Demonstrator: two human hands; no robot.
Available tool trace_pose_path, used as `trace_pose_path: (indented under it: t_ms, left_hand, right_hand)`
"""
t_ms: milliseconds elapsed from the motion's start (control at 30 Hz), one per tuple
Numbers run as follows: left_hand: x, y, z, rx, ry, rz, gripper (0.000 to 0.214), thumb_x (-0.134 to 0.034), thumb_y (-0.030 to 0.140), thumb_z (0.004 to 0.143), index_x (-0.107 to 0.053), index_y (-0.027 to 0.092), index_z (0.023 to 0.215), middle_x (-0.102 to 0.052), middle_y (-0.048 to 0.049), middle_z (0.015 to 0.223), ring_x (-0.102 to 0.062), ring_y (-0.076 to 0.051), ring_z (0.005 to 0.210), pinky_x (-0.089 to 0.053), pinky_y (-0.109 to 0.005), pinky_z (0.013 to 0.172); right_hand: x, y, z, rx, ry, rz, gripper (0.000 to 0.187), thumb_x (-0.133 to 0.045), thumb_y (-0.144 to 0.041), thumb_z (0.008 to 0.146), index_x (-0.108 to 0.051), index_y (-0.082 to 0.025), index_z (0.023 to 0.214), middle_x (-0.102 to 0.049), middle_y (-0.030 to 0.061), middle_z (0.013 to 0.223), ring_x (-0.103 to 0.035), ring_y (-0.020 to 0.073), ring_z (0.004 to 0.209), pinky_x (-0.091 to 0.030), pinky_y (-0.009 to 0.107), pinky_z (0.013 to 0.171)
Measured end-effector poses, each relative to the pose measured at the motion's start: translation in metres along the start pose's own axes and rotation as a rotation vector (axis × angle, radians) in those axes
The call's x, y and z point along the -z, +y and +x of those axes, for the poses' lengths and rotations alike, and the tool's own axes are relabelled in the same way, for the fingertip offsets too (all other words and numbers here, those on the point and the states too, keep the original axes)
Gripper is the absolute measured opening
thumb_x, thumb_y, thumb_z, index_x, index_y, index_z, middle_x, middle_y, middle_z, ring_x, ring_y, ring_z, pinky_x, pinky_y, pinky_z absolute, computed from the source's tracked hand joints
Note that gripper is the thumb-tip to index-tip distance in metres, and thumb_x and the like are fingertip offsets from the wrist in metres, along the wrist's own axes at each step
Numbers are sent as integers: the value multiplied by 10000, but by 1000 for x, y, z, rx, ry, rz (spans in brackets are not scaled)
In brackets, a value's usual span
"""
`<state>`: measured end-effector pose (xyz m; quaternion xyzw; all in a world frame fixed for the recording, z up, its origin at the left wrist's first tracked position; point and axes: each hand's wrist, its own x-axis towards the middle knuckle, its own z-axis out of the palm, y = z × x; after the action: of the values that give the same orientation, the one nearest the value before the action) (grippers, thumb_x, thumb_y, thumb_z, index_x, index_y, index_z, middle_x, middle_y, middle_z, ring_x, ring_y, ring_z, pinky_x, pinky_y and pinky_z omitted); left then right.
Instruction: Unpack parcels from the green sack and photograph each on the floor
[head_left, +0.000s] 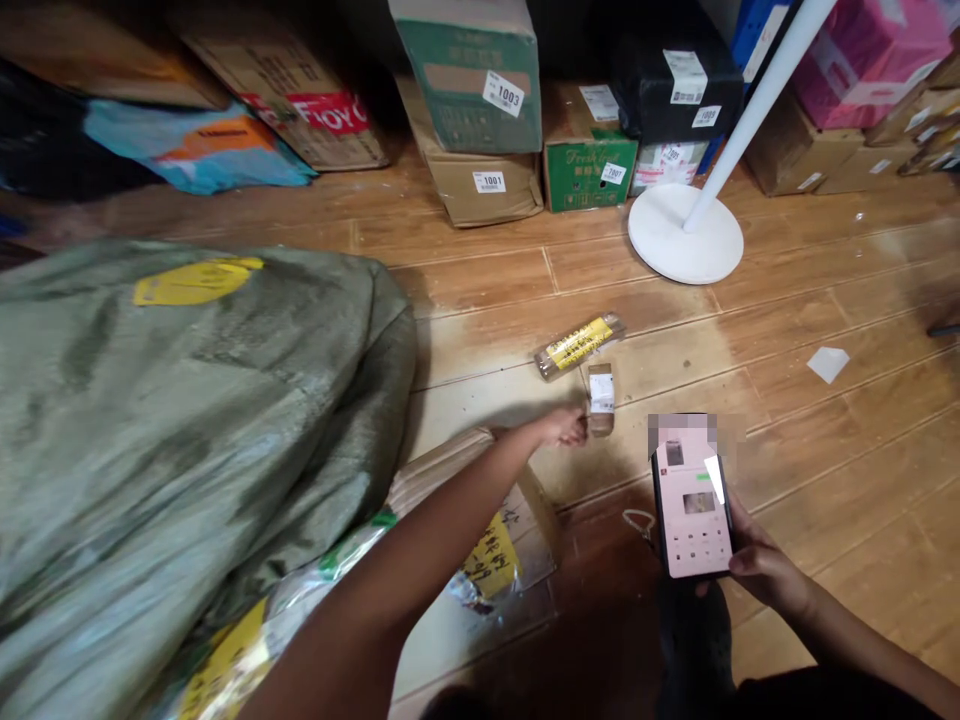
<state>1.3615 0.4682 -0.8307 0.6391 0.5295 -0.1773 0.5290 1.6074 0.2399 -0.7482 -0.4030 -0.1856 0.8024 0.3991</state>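
Observation:
My right hand point(766, 562) is closed around a smartphone point(694, 510) at the lower right, thumb on its edge, its lit screen facing up. A thin pale strap loop point(639, 522) hangs at the phone's left side. My left arm reaches out over the floor, and my left hand point(566, 427) has its fingers curled, with nothing visible in them. Right beside those fingers stands a small brown parcel point(601, 412) with a white label; whether they touch it I cannot tell. Just behind lies a longer brown parcel point(577, 346) with a yellow handwritten label.
A cardboard box point(536, 510) with a yellow label lies partly under my left arm. A large grey-green sack point(187, 400) fills the left. Numbered boxes point(480, 110) line the back, near a white pole's round base point(686, 245). A paper scrap point(828, 364) lies right.

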Motion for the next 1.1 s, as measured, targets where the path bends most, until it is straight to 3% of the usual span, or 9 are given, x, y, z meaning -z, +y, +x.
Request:
trace_pose_path:
  t_ms: [67, 167, 300, 400, 500, 633, 800, 933, 1100]
  left_hand:
    - [-12, 7, -7, 47, 91, 102, 315, -416, 223, 966, -687, 88, 1053, -738, -171, 952, -712, -302, 911, -575, -408, 799]
    - [-20, 21, -14, 22, 307, 239, 407, -402, 114, 945, -603, 69, 1295, -599, -266, 1360, -561, -384, 1301, -491, -527, 1033]
    - [-18, 40, 1, -391, 368, 436, 699, -457, 22, 895, -455, 348, 1513, -332, -35, 1675, -210, -243, 1572, -232, -485, 1258]
    - [-13, 50, 25, -546, 290, 558, 816, -641, 13, 772, -500, 397, 1478, -320, -6, 1684, -198, -299, 1571, -199, -532, 1255]
    - [-12, 56, 41, -404, 303, 575, 640, -690, 53, 776, -628, 371, 1328, -495, -23, 1550, -363, -294, 1466, -330, -473, 1192]
    - [-27, 57, 36, -249, 420, 570, 441, -484, 115, 945, -607, 322, 1314, -533, -110, 1427, -452, -315, 1309, -508, -445, 971]
    - [-78, 61, 10, -139, 522, 490, 443, -313, 143, 1023, -571, 264, 1363, -465, -154, 1507, -501, -305, 1264, -557, -390, 883]
    - [-109, 60, -11, -223, 421, 501, 349, -416, 152, 1006, -637, 197, 1273, -584, -174, 1366, -568, -303, 1189, -572, -383, 872]
    - [-105, 47, -20, -449, 255, 586, 315, -464, 130, 990, -663, 196, 1225, -571, -166, 1366, -594, -275, 1166, -568, -370, 889]
  right_hand:
    - [1, -1, -1, 6, 5, -18, 1001, -769, -287, 727, -274, -373, 1594, -678, 132, 1362, -720, 331, 1003, -569, 362, 634]
    - [4, -5, -3, 7, 9, -22, 1026, -762, -267, 723, -246, -392, 1600, -686, 108, 1344, -724, 304, 963, -579, 362, 640]
    - [4, -14, -2, -15, 51, -10, 997, -734, -221, 703, -296, -407, 1579, -696, 70, 1322, -724, 287, 964, -589, 355, 656]
    - [1, -21, 1, 7, 84, -12, 954, -702, -193, 684, -358, -403, 1548, -688, 70, 1349, -733, 298, 981, -592, 354, 650]
    - [-1, -24, 2, 25, 90, -18, 965, -688, -193, 667, -354, -381, 1553, -692, 84, 1345, -732, 320, 1000, -597, 360, 635]
    - [4, -25, -1, 11, 88, -41, 991, -687, -204, 672, -312, -368, 1575, -682, 100, 1354, -725, 321, 1019, -601, 354, 637]
    - [8, -25, 2, 17, 124, -29, 956, -683, -183, 657, -370, -361, 1542, -699, 89, 1328, -739, 302, 966, -606, 337, 619]
    - [8, -32, 5, 66, 145, 30, 854, -669, -152, 641, -497, -342, 1455, -756, 42, 1161, -736, 253, 839, -604, 317, 583]
    - [22, -37, -7, 90, 187, -14, 850, -677, -174, 661, -487, -379, 1464, -730, 43, 1220, -720, 293, 953, -618, 372, 631]
